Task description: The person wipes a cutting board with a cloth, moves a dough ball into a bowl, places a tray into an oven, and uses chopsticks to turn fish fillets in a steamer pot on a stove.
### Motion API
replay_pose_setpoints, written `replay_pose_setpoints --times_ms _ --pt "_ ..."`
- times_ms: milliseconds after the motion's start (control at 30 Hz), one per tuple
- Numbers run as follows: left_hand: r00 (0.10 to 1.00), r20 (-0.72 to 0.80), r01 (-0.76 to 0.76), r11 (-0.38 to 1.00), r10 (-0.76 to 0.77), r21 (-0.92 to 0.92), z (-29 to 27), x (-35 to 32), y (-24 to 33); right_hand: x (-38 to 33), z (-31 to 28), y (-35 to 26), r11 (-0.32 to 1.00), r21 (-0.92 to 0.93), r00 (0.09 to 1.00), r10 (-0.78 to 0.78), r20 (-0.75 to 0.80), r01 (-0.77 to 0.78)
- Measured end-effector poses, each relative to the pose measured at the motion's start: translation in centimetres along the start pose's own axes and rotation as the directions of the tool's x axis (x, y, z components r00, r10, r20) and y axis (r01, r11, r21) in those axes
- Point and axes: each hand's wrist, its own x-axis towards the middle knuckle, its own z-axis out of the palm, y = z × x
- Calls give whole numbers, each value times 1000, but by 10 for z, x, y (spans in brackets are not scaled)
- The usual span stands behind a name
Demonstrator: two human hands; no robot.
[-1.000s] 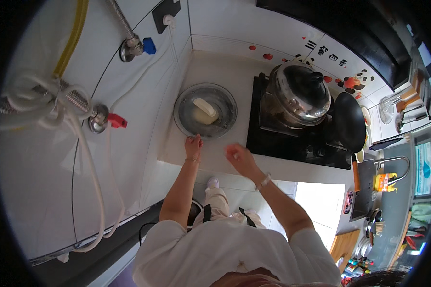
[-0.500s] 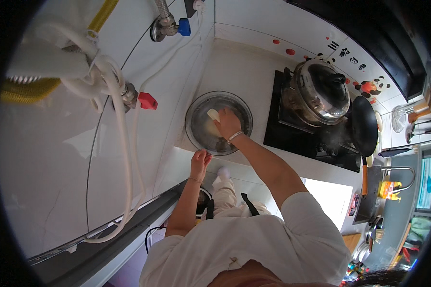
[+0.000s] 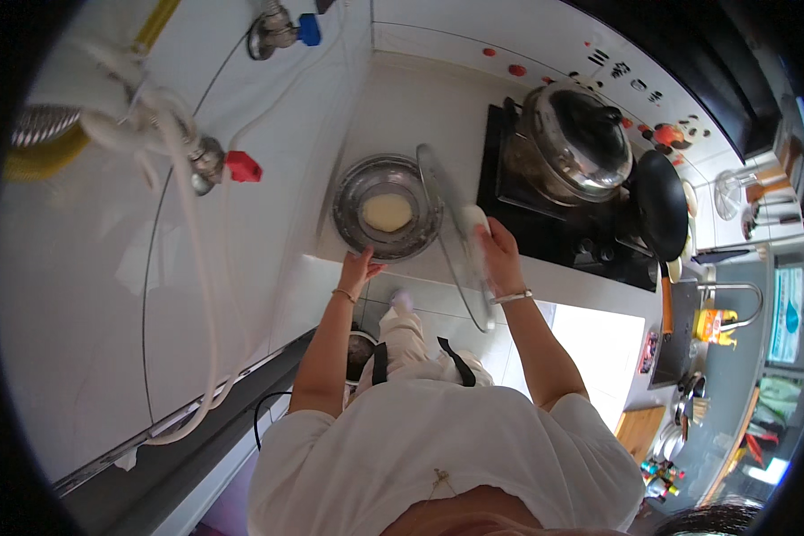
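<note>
A round metal bowl (image 3: 341, 214) stands on the white counter, with a pale, flattened lump of dough (image 3: 387, 213) lying in it. My left hand (image 3: 359, 271) is at the bowl's near edge, its thumb against the rim and its fingers just below. Off to the right of the bowl, my right hand (image 3: 500, 261) grips the pale knob of a glass lid (image 3: 438, 192). The lid is tilted almost on edge, its far end close to the bowl's right rim. Motion blurs the lid and knob somewhat.
Right of the bowl is a black cooktop (image 3: 491, 179) bearing a large lidded steel pot (image 3: 581, 147). A black wok (image 3: 661, 205) leans beside it. Hoses and a red-handled valve (image 3: 241, 167) are on the left wall. A sink (image 3: 679, 326) lies far right.
My right hand has lifted the glass lid off the bowl, swung it right and tilted it up, uncovering the dough. My left hand has moved onto the bowl's near rim.
</note>
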Motion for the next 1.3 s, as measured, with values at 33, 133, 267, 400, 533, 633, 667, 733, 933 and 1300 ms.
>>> replay_pose_setpoints --times_ms 33,133,267,400,533,633,667,733,933,1300 --pt "999 36 -33 999 33 -10 -5 9 -2 -6 -19 6 899 -356 965 -261 25 253" --pt "991 75 -107 993 111 -59 -4 16 -5 -26 -59 13 770 -481 894 -442 73 420" --pt "992 -33 -128 989 125 -76 -14 29 -15 -54 -76 -20 683 715 989 94 113 -147" --pt "981 100 -175 981 167 78 -10 4 -10 -76 -96 -30 537 839 989 -52 139 -89" --pt "975 176 -171 962 134 212 -4 -39 -7 -112 -114 -35 438 898 995 -76 70 -29" --pt "961 235 -221 917 147 332 20 -84 -9 -154 -140 -33 439 892 990 -125 -62 112" --pt "951 280 -228 908 130 353 29 -92 -16 -173 -150 -34 437 884 986 -103 -133 165" --pt "920 381 -249 886 90 391 49 -102 -33 -214 -179 -29 419 874 964 -195 -180 247" --pt "819 569 -264 829 -78 493 153 -180 -96 -381 -254 -18 315 783 844 -212 -493 537" --pt "438 750 -213 754 -495 622 340 -314 -299 -686 -315 19 218 217 238 -74 -969 952"
